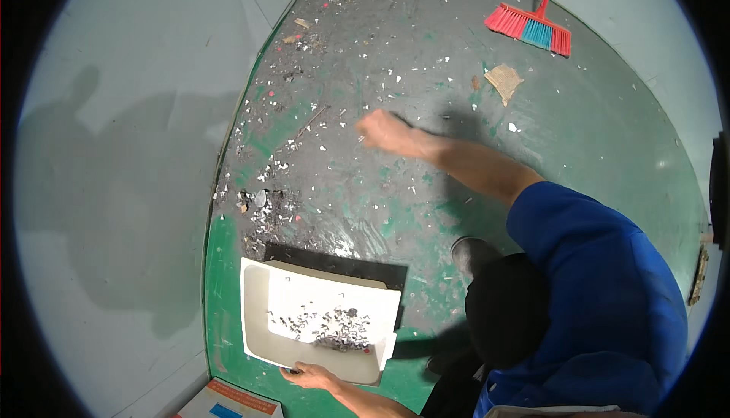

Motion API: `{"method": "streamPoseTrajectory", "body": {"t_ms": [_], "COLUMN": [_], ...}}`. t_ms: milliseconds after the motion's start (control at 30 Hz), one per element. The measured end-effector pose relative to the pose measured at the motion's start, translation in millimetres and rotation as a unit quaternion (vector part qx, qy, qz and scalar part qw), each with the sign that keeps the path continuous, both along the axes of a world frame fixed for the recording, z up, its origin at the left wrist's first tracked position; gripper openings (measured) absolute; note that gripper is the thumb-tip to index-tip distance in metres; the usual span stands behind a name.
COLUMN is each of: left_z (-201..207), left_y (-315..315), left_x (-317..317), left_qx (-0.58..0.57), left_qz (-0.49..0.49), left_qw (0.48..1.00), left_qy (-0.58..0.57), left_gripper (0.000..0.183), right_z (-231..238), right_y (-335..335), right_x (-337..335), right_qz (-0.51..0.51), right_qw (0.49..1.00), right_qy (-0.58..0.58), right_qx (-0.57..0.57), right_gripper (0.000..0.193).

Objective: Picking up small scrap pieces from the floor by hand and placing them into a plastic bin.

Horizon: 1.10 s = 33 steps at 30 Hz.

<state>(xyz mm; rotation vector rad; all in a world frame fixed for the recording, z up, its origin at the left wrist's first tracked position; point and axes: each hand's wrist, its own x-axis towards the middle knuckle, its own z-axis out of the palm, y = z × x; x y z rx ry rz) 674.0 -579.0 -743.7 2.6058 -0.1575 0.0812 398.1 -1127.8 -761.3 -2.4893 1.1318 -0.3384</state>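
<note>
The near rim of a white tub (255,304) is clasped by the curled fingers of the left hand (313,377), apparently so that the tub is steadied. The right hand (385,133) is stretched out low over the floor (578,137); it is blurred, so whether its fingers are together, apart or closed on anything cannot be told. The tub is set beside the floor's left edge, toward the near left corner, mouth upward, perhaps so that it can be reached easily; dark and pale bits (342,330) are gathered inside. White scraps (280,166) are strewn beyond it along the left edge. Farther out, a tan scrap (504,83) is seen, and a red-and-blue broom (528,29) is stood near the far right edge, seemingly parked out of the way.
</note>
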Motion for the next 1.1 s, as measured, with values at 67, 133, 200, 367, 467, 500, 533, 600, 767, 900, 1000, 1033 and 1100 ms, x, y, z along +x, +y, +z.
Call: {"method": "streamPoseTrajectory", "body": {"t_ms": [67, 133, 200, 367, 467, 500, 533, 600, 767, 900, 1000, 1033, 1100], "left_z": [9, 18, 22, 4, -11, -16, -19, -3, 6, 5, 6, 6, 2], "left_y": [-6, -8, -11, 12, 22, 19, 14, -4, 13, 7, -10, -5, 2], "left_x": [-8, -12, -12, 3, 9, 8, 6, -6, 3, -1, -8, -5, 0], "left_qx": [-0.021, -0.032, -0.034, -0.019, -0.027, -0.029, -0.03, -0.011, -0.001, -0.042, -0.034, -0.035, -0.041], "left_qz": [0.007, 0.024, 0.05, -0.013, -0.051, -0.048, -0.046, -0.012, -0.005, -0.012, -0.006, -0.008, -0.016], "left_qw": [1.0, 0.999, 0.998, 1.0, 0.998, 0.998, 0.998, 1.0, 1.0, 0.999, 0.999, 0.999, 0.999], "left_qy": [-0.012, -0.002, 0.029, -0.017, -0.033, -0.027, -0.023, 0.009, -0.025, -0.007, 0.012, 0.01, 0.01], "left_gripper": [0.05, 0.047, 0.046, 0.063, 0.067, 0.066, 0.066, 0.066, 0.058, 0.056, 0.055, 0.055, 0.054], "right_z": [35, 86, 103, 53, -3, -17, -28, -39, -30, -36, -43, -39, -25], "right_y": [49, 110, 139, 84, 14, -7, -22, -26, 11, 26, 19, 20, 26], "right_x": [30, 57, 67, 24, -41, -68, -91, -115, -80, -70, -84, -80, -74], "right_qz": [0.045, 0.199, 0.271, 0.125, -0.007, -0.018, -0.031, -0.042, 0.141, 0.169, 0.161, 0.156, 0.153], "right_qw": [0.98, 0.938, 0.898, 0.973, 0.999, 0.995, 0.986, 0.983, 0.982, 0.968, 0.963, 0.961, 0.973], "right_qy": [-0.143, -0.223, -0.268, -0.166, 0.03, 0.097, 0.162, 0.181, 0.129, 0.185, 0.217, 0.226, 0.169], "right_qx": [0.129, 0.178, 0.221, 0.1, -0.03, -0.023, -0.015, -0.016, 0.009, -0.017, -0.013, 0.005, 0.043], "right_gripper": [0.014, 0.012, 0.014, 0.032, 0.022, 0.025, 0.028, 0.026, 0.024, 0.023, 0.021, 0.02, 0.021]}}
